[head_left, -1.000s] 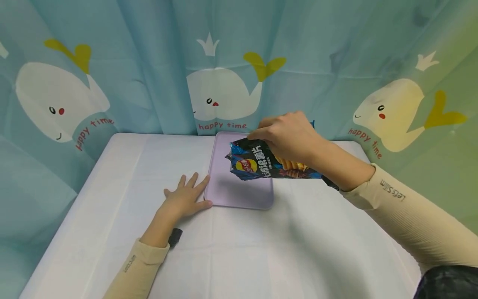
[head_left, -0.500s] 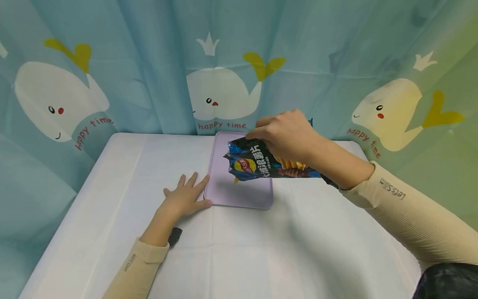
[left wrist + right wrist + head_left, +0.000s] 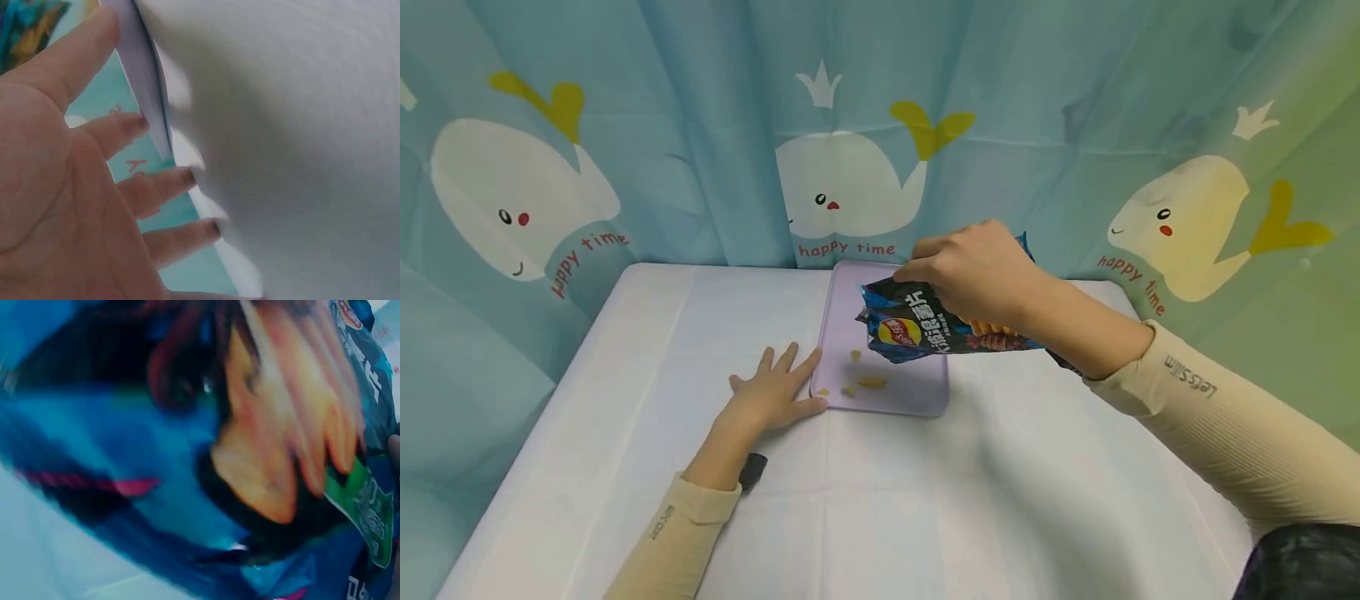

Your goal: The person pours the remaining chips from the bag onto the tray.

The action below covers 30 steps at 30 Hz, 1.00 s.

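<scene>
My right hand [image 3: 973, 271] grips a dark blue bag of potato chips [image 3: 910, 329], held on its side above a lilac tray [image 3: 917, 396]. The bag's torn end points left, over the tray. Several yellow chip pieces [image 3: 872, 382] lie on the tray's near left part. At the tray's left edge my left hand [image 3: 767, 396] lies spread, its thumb and forefinger touching the rim; in the left wrist view the fingers [image 3: 103, 134] are straight. The bag's printed front [image 3: 275, 425] fills most of the right wrist view, with the hand mostly hidden.
The tray rests on a table with a white cloth [image 3: 880, 517]. Behind the table hangs a blue-green curtain [image 3: 700, 167] with whale prints. A black object [image 3: 1300, 567] shows at the lower right corner.
Several chip pieces have dropped from the bag onto the tray; half a second ago one showed just below the bag's torn end. Both hands have stayed nearly in place, the bag tilting slightly.
</scene>
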Motion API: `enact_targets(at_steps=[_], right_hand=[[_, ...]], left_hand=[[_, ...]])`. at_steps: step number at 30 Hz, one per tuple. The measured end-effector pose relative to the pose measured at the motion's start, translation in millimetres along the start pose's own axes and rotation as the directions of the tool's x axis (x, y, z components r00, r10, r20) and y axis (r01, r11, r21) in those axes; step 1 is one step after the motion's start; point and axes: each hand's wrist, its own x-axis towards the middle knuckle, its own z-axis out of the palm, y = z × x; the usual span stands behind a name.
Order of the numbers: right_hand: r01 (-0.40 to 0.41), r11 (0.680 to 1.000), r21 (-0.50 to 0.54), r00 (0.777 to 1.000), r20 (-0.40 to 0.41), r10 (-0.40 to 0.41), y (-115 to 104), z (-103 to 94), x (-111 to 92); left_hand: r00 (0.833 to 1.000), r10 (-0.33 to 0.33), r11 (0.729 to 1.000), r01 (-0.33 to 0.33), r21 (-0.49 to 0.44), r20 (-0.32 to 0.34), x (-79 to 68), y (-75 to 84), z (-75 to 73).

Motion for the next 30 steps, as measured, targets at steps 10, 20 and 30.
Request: enact_targets(at_steps=[10, 20, 30], right_hand=[[0.010, 1.000, -0.019, 1.000, 0.002, -0.010, -0.7, 0.3, -1.5], [0.016, 0.999, -0.038, 1.000, 0.024, -0.016, 0.3, 0.8, -2.2], [0.005, 1.000, -0.029, 1.000, -0.005, -0.005, 2.9, -2.3, -5.6]], left_hand=[[1.000, 0.003, 1.000, -0.003, -0.001, -0.004, 1.3, -0.3, 1.5], [1.000, -0.002, 1.000, 0.002, -0.013, -0.006, 0.1, -0.3, 3.3], [1.000, -0.008, 1.000, 0.008, -0.011, -0.010, 2.1, -1.8, 5.1]])
